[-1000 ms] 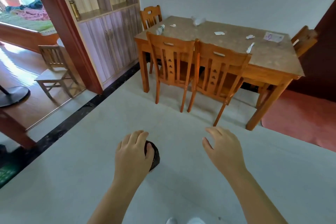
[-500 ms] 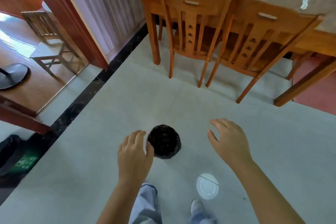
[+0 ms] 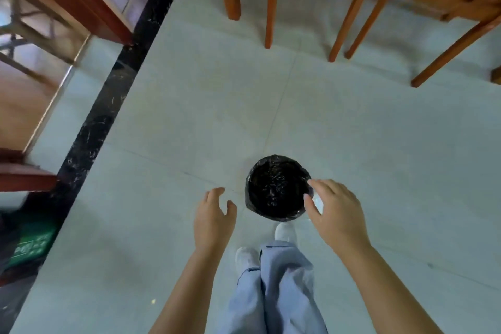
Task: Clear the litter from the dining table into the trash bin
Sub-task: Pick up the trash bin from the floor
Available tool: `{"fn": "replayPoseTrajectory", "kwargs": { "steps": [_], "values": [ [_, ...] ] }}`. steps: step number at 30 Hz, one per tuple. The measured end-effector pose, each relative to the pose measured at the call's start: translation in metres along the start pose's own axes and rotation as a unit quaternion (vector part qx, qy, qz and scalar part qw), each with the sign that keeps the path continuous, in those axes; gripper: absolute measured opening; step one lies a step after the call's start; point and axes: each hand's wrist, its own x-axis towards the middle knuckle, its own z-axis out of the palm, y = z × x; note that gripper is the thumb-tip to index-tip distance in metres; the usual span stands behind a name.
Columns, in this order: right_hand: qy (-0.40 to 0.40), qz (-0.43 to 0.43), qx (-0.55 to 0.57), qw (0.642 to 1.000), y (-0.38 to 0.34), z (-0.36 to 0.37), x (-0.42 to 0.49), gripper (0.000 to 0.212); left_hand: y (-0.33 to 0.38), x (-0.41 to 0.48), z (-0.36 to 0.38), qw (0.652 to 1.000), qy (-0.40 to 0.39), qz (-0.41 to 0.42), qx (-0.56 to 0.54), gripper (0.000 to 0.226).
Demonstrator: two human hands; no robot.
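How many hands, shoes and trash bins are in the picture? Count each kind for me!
Hands: 2, the left hand and the right hand, both empty
Shoes: 2, a left shoe and a right shoe, both white
Trash bins: 1, the trash bin with a black bag in it
Total: 5

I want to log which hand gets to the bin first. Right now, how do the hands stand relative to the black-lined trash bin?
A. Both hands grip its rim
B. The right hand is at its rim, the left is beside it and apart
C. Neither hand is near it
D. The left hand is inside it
B: the right hand overlaps the rim of the trash bin, while the left hand hangs open with bare floor between it and the bin.
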Motion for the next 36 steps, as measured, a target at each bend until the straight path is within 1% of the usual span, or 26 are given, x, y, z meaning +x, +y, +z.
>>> {"fn": "replayPoseTrajectory", "kwargs": {
  "steps": [2, 4, 9, 13, 15, 17, 18, 19, 21, 22, 25, 28, 31, 34, 36],
  "values": [
    [-0.018, 0.002, -0.003, 1.000, 0.018, 0.046, 0.020, 0.028, -0.026, 0.028, 0.039, 0.998, -0.006, -0.049, -0.046, 0.031],
    [-0.036, 0.001, -0.010, 0.999, 0.037, 0.092, 0.038, 0.027, -0.053, 0.050, 0.081, 0.993, -0.025, -0.079, -0.079, 0.029],
    [-0.091, 0.002, -0.018, 0.996, 0.087, 0.194, 0.067, 0.025, -0.115, 0.091, 0.179, 0.988, -0.094, -0.097, -0.078, 0.032],
    [-0.111, 0.009, -0.022, 0.994, 0.117, 0.249, 0.080, 0.024, -0.152, 0.118, 0.234, 0.979, -0.120, -0.130, -0.097, 0.038],
    [-0.117, 0.020, -0.019, 0.993, 0.130, 0.268, 0.086, 0.025, -0.160, 0.131, 0.254, 0.972, -0.126, -0.158, -0.117, 0.033],
    [-0.120, 0.032, -0.013, 0.992, 0.141, 0.281, 0.091, 0.028, -0.164, 0.142, 0.269, 0.964, -0.124, -0.182, -0.151, 0.018],
    [-0.121, 0.037, -0.011, 0.992, 0.145, 0.286, 0.094, 0.029, -0.164, 0.146, 0.275, 0.959, -0.122, -0.190, -0.170, 0.010],
    [-0.121, 0.039, -0.009, 0.992, 0.148, 0.290, 0.096, 0.029, -0.164, 0.150, 0.279, 0.957, -0.118, -0.194, -0.179, 0.012],
    [-0.121, 0.040, -0.007, 0.992, 0.153, 0.296, 0.099, 0.028, -0.165, 0.156, 0.285, 0.954, -0.120, -0.200, -0.186, 0.026],
    [-0.121, 0.040, -0.008, 0.992, 0.153, 0.298, 0.101, 0.028, -0.165, 0.159, 0.285, 0.949, -0.126, -0.212, -0.195, 0.026],
    [-0.115, 0.040, -0.010, 0.993, 0.151, 0.295, 0.108, 0.027, -0.163, 0.163, 0.281, 0.938, -0.153, -0.226, -0.215, 0.015],
    [-0.111, 0.038, -0.015, 0.993, 0.141, 0.281, 0.112, 0.027, -0.151, 0.154, 0.269, 0.943, -0.162, -0.205, -0.204, 0.003],
    [-0.110, 0.038, -0.020, 0.993, 0.125, 0.259, 0.113, 0.028, -0.129, 0.141, 0.249, 0.956, -0.155, -0.174, -0.177, 0.021],
    [-0.108, 0.034, -0.020, 0.993, 0.102, 0.223, 0.111, 0.029, -0.104, 0.129, 0.209, 0.972, -0.114, -0.162, -0.126, 0.024],
    [-0.106, 0.033, -0.024, 0.994, 0.091, 0.203, 0.109, 0.030, -0.095, 0.122, 0.184, 0.976, -0.097, -0.164, -0.109, 0.025]
  ]
}}
